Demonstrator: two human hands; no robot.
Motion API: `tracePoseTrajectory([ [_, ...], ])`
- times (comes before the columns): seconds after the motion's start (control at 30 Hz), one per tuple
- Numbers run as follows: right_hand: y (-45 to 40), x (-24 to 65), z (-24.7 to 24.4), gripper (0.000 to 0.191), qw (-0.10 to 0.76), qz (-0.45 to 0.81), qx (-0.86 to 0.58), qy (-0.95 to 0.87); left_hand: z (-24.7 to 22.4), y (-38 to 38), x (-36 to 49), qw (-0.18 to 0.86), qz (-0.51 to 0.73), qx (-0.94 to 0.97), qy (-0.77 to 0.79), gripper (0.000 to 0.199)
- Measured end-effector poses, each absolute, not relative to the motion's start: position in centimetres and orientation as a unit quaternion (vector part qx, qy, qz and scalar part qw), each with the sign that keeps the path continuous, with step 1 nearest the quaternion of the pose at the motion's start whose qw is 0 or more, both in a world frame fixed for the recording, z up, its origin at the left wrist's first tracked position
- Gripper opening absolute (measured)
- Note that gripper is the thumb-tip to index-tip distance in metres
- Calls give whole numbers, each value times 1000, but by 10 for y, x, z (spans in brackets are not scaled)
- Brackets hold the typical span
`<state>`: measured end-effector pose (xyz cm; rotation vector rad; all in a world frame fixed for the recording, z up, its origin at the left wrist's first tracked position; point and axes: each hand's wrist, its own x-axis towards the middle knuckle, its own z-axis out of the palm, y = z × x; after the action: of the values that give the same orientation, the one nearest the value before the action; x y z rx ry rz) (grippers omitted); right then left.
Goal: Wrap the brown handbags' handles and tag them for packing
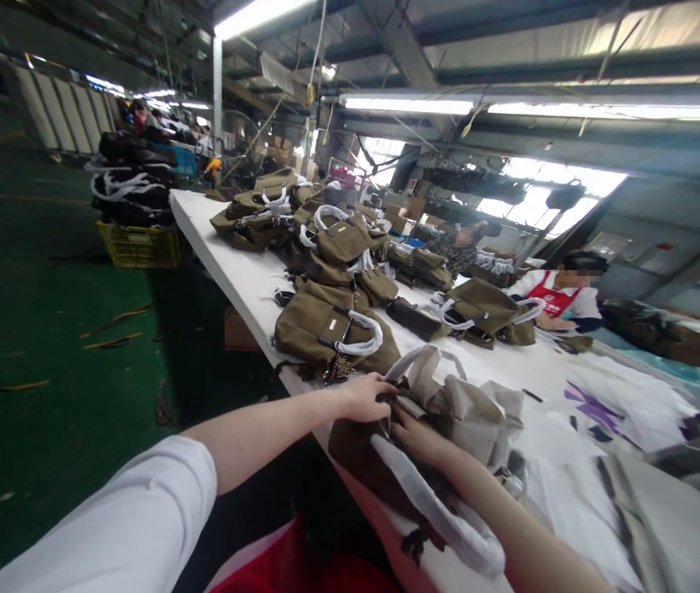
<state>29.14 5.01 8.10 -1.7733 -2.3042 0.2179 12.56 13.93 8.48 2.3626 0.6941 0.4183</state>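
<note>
An olive-brown handbag (356, 451) lies tilted at the table's near edge, one handle (430, 502) wrapped in white film. My left hand (367, 397) is closed on the edge of its opening, with thumb and fingers bent. Close beside it, my right hand (417, 436) grips the opening from the other side, its fingertips partly hidden by the fabric. Crumpled pale wrapping (464, 408) bulges from the bag's far side, next to my right wrist. Just beyond my left hand lies another olive handbag (306, 325), with a wrapped handle and a woven tag.
More olive bags (341, 239) are piled along the white table (220, 255). Across it, a person in a red apron (551, 296) leans over the tabletop. White sheets (627, 395) lie at right. A yellow crate (140, 245) with dark bags stands on the green floor.
</note>
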Motion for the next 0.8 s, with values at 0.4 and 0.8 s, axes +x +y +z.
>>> tracePoseTrajectory([
  [0.4,14,271,131,30,88,-112,-655,-742,83,125,139,260,182,881,350,46],
  [0.8,29,298,105,42,8,-130,-628,-767,40,151,141,101,317,912,239,39],
])
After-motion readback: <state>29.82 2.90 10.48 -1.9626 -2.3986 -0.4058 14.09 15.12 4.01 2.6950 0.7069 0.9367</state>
